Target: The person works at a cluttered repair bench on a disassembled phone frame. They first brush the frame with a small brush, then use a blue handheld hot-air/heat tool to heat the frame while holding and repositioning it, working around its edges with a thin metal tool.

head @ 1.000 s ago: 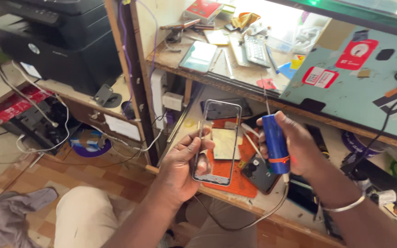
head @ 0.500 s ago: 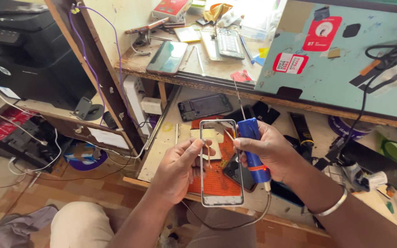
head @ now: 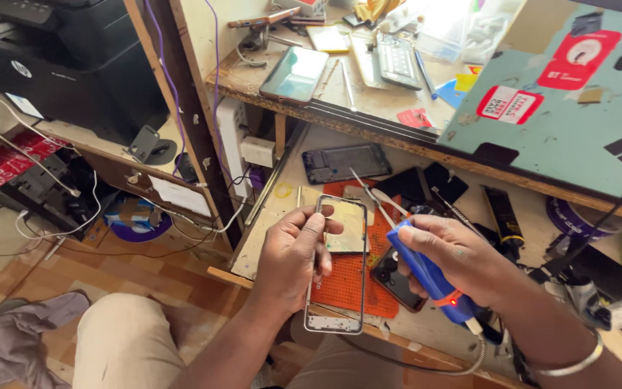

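Your left hand (head: pixel 293 263) has its fingers clamped on the left rail of the phone frame (head: pixel 336 266), held upright over the orange mat (head: pixel 347 284) on the lower surface (head: pixel 275 223). Your right hand (head: pixel 455 256) is wrapped tight round the blue tool (head: pixel 426 272), its thin tip (head: pixel 365 189) pointing at the frame's top corner. The frame looks light, thin and hollow, so it will likely flex or twist; grip the long side rails, not the corners. The tool's cable (head: pixel 426 360) trails below and may snag. A dark phone (head: pixel 394 281) lies just beside the mat.
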